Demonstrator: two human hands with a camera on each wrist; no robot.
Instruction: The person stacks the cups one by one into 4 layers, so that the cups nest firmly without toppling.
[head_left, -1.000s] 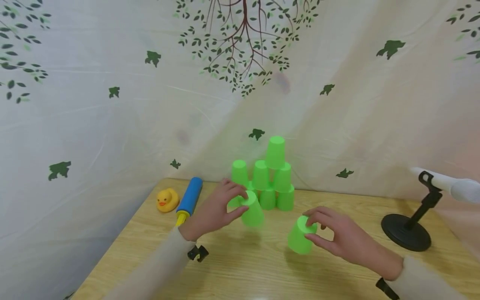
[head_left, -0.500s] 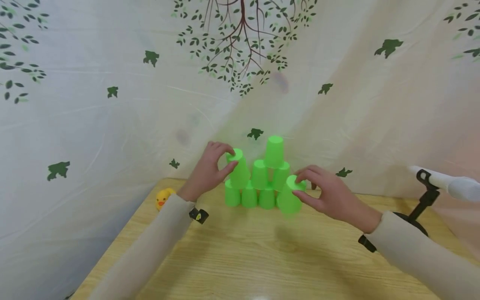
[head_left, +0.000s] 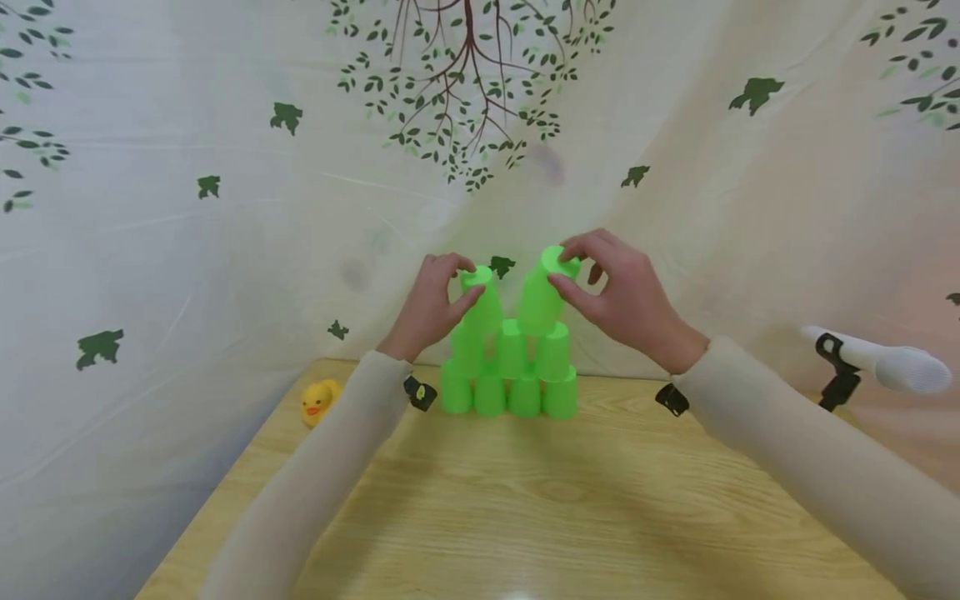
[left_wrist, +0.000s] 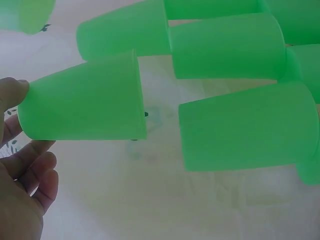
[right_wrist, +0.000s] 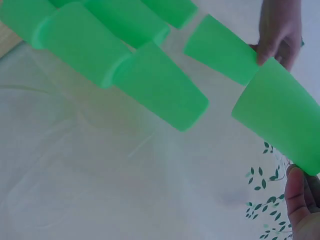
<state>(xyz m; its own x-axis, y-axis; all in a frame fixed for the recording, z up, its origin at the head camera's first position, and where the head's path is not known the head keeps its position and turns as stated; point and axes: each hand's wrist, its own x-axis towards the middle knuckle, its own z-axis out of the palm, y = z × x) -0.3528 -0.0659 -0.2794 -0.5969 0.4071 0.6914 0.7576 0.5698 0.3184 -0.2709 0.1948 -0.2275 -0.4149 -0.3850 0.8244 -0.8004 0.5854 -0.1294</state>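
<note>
My left hand (head_left: 435, 304) pinches the closed top of an upside-down green cup (left_wrist: 85, 102). A gap shows between that cup and the second-row cup (left_wrist: 250, 130) under it in the left wrist view. Higher, on the right, my right hand (head_left: 618, 287) grips another upside-down green cup (right_wrist: 280, 117) by its closed end. It is apart from the third-row cup (right_wrist: 162, 87) in the right wrist view. Both held cups are over a stack of upside-down green cups: several in the bottom row (head_left: 490, 394), three in the second, one in the third.
The stack stands near the back edge of the wooden table (head_left: 525, 500), before a leaf-printed cloth (head_left: 405, 217). A yellow rubber duck (head_left: 318, 402) sits left, partly behind the left sleeve. A white microphone (head_left: 885, 358) on a black stand is at the right.
Both hands have risen with their cups from low in front of the stack to above it. The right hand also moved left. The head view has shifted slightly.
</note>
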